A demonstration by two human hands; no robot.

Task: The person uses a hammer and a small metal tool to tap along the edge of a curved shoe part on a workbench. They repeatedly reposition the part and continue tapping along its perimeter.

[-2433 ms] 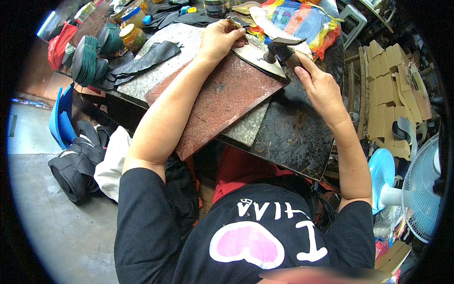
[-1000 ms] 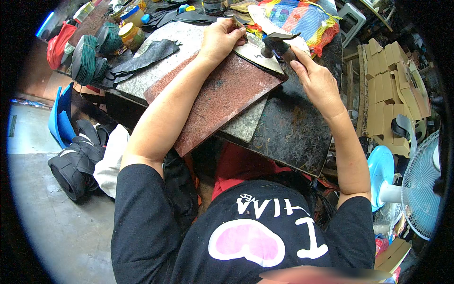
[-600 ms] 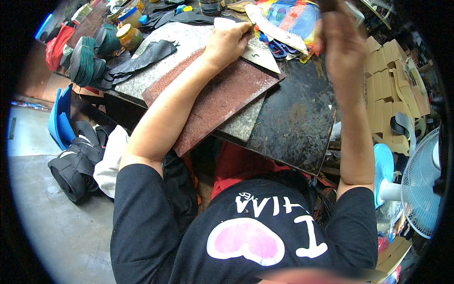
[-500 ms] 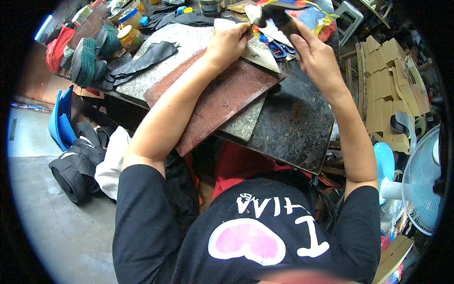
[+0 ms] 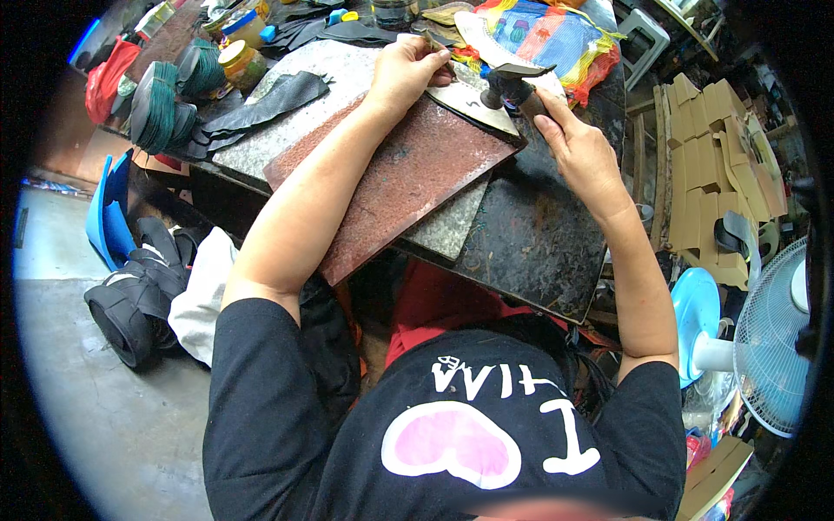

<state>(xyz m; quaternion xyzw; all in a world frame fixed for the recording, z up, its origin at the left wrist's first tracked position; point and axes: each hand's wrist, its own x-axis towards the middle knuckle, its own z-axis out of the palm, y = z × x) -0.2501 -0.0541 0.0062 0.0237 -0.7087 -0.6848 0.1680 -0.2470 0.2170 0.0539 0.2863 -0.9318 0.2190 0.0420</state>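
Note:
My left hand [image 5: 404, 76] is closed in a pinch at the far edge of the reddish-brown board [image 5: 408, 174]. A short slim tool [image 5: 432, 41] sticks up from its fingers; the exact kind is unclear. Beneath and beside those fingers lies a pale, sole-shaped piece [image 5: 462, 104] with a dark edge, flat on the board. My right hand [image 5: 586, 156] grips a hammer [image 5: 508, 85] by its handle. The dark hammer head hangs over the right part of the pale piece; whether it touches cannot be told.
Under the board is a speckled grey slab [image 5: 447, 226] on a black table [image 5: 539, 247]. Black strips [image 5: 269, 108], lidded jars [image 5: 241, 65] and green cord spools [image 5: 156, 108] stand left. A colourful mesh bag [image 5: 556, 48] lies far right. Cartons [image 5: 708, 165] and a fan [image 5: 773, 334] flank the table's right side.
The hammer has come away from my left hand's fingertips, down and to the right, with my right hand lowered. My left hand has shifted slightly left, and more of the pale piece shows.

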